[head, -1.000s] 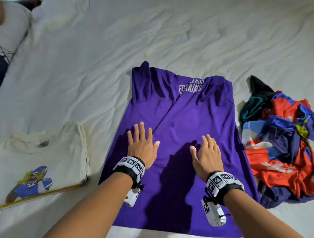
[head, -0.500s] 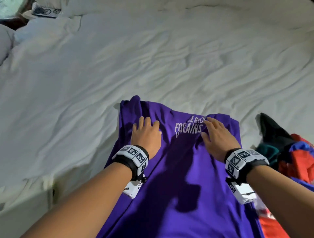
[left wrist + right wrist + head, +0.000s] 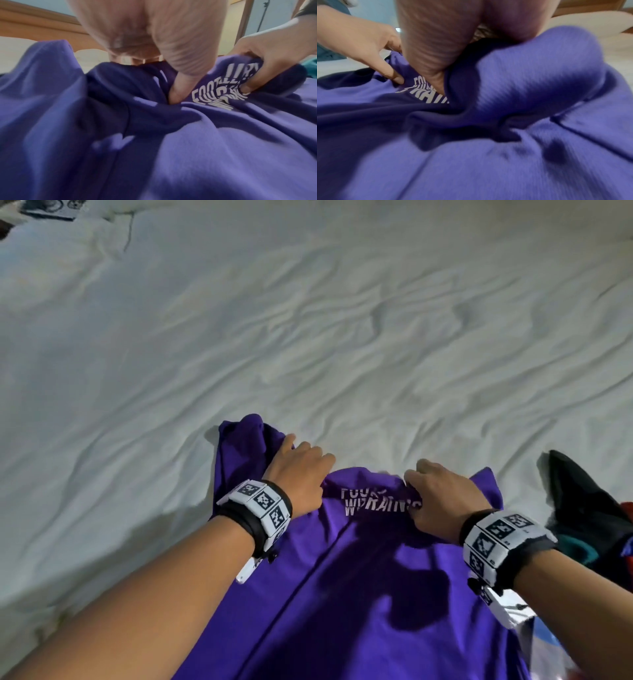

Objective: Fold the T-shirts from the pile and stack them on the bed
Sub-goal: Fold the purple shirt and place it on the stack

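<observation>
A purple T-shirt point(image 3: 359, 594) with white lettering lies lengthwise on the white bed sheet point(image 3: 308, 320), its sides folded inward. My left hand point(image 3: 301, 470) grips the shirt's far edge on the left, fingers curled over the cloth. My right hand point(image 3: 442, 494) pinches the far edge on the right, beside the lettering. In the left wrist view my left thumb point(image 3: 178, 92) digs into the purple shirt point(image 3: 188, 148) and the right hand point(image 3: 267, 65) bunches the printed part. The right wrist view shows cloth point(image 3: 505, 148) gathered under my right hand point(image 3: 436, 56).
The pile of unfolded clothes point(image 3: 589, 525), dark, teal and red, lies at the right edge beside the shirt. Wrinkled white sheet spreads beyond and left of the shirt. A wooden headboard point(image 3: 34, 27) stands behind the bed.
Both hands slid from the shirt's middle up to its far edge and went from flat on the cloth to gripping it. The view tilted toward the head of the bed.
</observation>
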Action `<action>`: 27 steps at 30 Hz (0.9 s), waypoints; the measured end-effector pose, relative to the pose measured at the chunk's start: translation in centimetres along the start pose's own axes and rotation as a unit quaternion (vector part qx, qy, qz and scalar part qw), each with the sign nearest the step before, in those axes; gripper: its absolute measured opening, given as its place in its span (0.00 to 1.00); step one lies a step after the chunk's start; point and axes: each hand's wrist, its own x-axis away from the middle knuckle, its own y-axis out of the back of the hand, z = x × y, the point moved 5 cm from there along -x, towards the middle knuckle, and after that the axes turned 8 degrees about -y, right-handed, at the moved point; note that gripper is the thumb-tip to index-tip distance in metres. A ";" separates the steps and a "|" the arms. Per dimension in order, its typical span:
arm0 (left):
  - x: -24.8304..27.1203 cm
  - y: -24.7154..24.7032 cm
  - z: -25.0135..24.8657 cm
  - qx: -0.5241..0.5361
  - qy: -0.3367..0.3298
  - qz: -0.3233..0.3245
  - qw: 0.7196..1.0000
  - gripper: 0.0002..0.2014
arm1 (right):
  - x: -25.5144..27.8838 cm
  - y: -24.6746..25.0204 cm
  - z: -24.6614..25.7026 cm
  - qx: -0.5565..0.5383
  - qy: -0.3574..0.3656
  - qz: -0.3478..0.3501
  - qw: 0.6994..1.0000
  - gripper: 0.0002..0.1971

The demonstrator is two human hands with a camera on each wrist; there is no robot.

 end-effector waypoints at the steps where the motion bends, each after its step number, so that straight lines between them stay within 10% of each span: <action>1: 0.5 0.0 -0.1 0.021 -0.017 -0.005 1.000 0.11 | 0.4 -0.3 0.1 -0.040 0.021 0.006 0.999 0.11; 8: 3.2 -0.5 1.0 0.204 -0.046 -0.029 0.977 0.10 | 3.3 -0.5 0.6 -0.145 0.059 0.003 0.988 0.22; 12: 3.3 -0.6 2.1 0.330 0.050 -0.092 0.938 0.13 | 3.6 -0.7 1.2 -0.135 0.092 0.013 0.986 0.10; 14: 2.9 -0.9 2.5 0.276 0.086 -0.045 0.956 0.03 | 3.1 -1.1 1.2 -0.081 0.074 0.017 0.994 0.16; 17: 2.6 -1.1 2.4 0.215 0.088 0.032 0.972 0.20 | 2.3 -0.8 0.7 -0.090 0.020 0.024 0.995 0.16; 23: 1.3 3.4 4.3 0.273 0.125 -0.187 0.935 0.22 | -0.5 4.2 -0.4 -0.192 -0.010 -0.117 0.974 0.11; 27: -0.2 4.3 6.3 0.395 0.159 -0.182 0.886 0.08 | -2.2 7.4 -1.2 -0.215 -0.045 -0.171 0.961 0.15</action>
